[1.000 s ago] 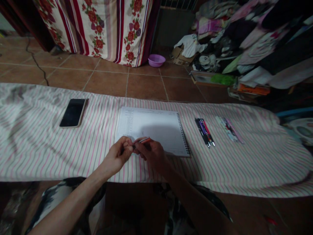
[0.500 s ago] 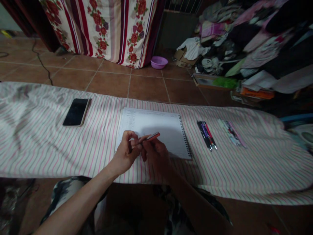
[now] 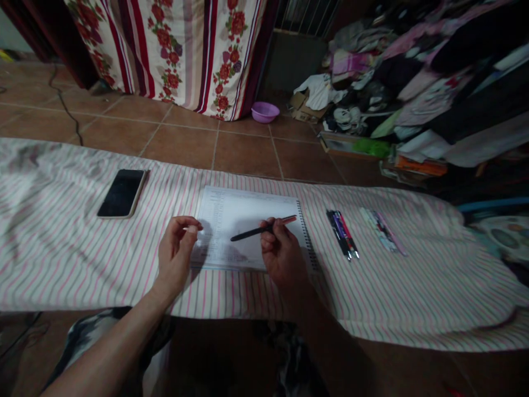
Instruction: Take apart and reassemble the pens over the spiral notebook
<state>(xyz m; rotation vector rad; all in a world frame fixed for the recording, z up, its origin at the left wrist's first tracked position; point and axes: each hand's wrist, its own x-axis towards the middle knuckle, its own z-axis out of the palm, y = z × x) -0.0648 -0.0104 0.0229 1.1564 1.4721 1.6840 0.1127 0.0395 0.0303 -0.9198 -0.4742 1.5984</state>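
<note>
My right hand [image 3: 285, 256] is closed around a black pen [image 3: 246, 235] with a reddish end. The pen is held slantwise above the notebook, its dark tip pointing left. Over the notebook's left edge hovers my left hand [image 3: 176, 251], its fingers loosely curled and the thumb near the index finger. I see nothing in it. Below both hands lies a spiral notebook [image 3: 256, 201], open at a white page with faint print along its top and left side. The coil runs down its right edge.
A striped cloth [image 3: 433, 286] covers the low surface. On it lie a phone [image 3: 121, 193] at left, and dark pens [image 3: 342, 234] and pale pens [image 3: 382, 229] at right. Beyond are a purple basin [image 3: 265, 113], a floral curtain [image 3: 194, 55] and piled clothes [image 3: 413, 82].
My hands have moved apart; the left has let go of the pen and shifted left. The pen now stays in my right hand alone, with its black length showing.
</note>
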